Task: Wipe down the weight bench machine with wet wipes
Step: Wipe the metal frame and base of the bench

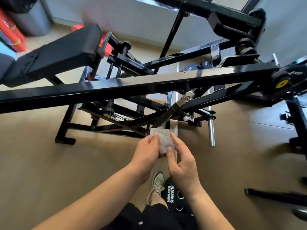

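My left hand point(146, 153): fingers grasping the wet wipe point(163, 141), held above the floor point(41, 155), near the weight bench machine point(149, 83) but apart. My right hand point(181, 165): fingers pinching its right edge. I judge: spread it flat, clean face out, before contact.

Glossy black metal frame point(132, 83), matt padded bench point(63, 50), thin white wipe point(163, 140).

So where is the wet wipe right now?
In the head view, low and central: the white wet wipe is held between the left hand and right hand, just below the machine's black frame.
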Tool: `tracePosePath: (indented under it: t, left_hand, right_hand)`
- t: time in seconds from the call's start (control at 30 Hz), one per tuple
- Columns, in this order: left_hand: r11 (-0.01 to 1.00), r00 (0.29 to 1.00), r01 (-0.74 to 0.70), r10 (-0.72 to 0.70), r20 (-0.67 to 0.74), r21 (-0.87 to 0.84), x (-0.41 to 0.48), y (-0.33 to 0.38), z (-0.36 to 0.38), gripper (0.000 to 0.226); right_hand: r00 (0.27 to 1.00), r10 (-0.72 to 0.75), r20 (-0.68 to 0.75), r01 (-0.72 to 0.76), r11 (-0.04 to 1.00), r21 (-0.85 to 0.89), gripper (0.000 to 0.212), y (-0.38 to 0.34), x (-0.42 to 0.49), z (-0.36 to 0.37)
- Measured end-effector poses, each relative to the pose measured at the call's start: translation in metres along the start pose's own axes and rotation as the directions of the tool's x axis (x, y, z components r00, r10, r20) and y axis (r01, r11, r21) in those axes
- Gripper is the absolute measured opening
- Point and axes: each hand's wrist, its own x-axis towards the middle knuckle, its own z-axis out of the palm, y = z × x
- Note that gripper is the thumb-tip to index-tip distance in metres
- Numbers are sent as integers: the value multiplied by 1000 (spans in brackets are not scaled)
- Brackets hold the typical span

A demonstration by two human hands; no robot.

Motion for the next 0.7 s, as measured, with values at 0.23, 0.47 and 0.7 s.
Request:
tracePosePath:
  t: [0.23, 0.47, 0.7]
  left_hand:
    - [991, 981, -104, 116, -154, 89, 28, 6, -4, 23]
    - [992, 927, -68, 102, -360, 106, 55, 20, 9, 29]
    - [817, 936, -143, 295, -191, 559, 121, 13, 56, 54]
  right_hand:
    - [993, -81, -82, 66, 983, -169, 43, 3, 34, -22]
    - [989, -145, -31, 134, 961, -241, 54, 6, 119, -55]
    - [1000, 8, 23, -4, 985, -175, 49, 77, 144, -61]
